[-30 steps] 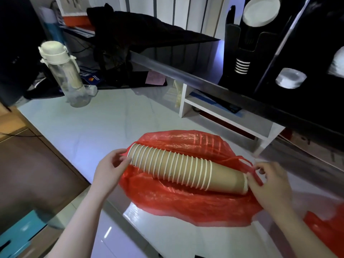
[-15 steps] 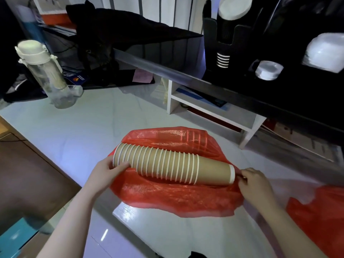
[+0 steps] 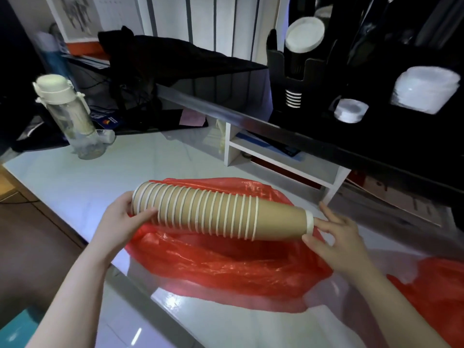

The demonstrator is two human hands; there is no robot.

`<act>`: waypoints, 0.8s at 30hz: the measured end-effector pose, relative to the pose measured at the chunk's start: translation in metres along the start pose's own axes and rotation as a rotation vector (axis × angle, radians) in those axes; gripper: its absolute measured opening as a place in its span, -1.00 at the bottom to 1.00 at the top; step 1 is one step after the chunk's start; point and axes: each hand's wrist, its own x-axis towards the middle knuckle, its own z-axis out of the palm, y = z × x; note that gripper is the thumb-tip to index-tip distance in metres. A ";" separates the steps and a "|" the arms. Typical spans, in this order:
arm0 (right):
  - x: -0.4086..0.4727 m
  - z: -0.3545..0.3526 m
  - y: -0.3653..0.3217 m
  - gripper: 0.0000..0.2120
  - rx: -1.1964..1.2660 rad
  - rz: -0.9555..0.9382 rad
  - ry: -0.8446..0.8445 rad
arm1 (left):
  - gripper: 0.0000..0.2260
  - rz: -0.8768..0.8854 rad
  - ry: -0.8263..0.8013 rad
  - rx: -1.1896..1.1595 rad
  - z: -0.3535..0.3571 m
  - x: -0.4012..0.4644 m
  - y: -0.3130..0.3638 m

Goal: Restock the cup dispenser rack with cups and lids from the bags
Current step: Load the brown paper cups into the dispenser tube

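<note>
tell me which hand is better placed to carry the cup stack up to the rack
Left, probably: the left hand wraps the stack of paper cups, while the right hand only touches its narrow end.

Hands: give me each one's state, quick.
Left hand: grips the wide end of the long stack of brown paper cups.
Right hand: fingers touch the stack's narrow white-rimmed end, supporting it.

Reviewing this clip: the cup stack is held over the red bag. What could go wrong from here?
1. The stack of paper cups is long and held only at its ends; it could sag or separate mid-stack.
2. The right hand touches the narrow end with fingertips only, so that grip may slip.
3. The red plastic bag lies loose underneath and might snag and drag.
</note>
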 end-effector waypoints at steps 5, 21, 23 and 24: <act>0.009 -0.023 -0.030 -0.42 0.238 -0.181 0.191 | -0.77 0.026 0.035 -0.166 -0.008 0.017 0.017; 0.050 -0.059 -0.134 -0.32 1.293 -0.497 0.256 | -0.77 0.014 -0.111 -0.566 0.031 0.067 0.068; 0.052 -0.063 -0.145 -0.33 1.262 -0.528 0.223 | -0.78 0.032 -0.103 -0.601 0.035 0.075 0.081; 0.052 -0.065 -0.151 -0.28 1.250 -0.535 0.202 | -0.77 0.043 -0.110 -0.620 0.038 0.078 0.088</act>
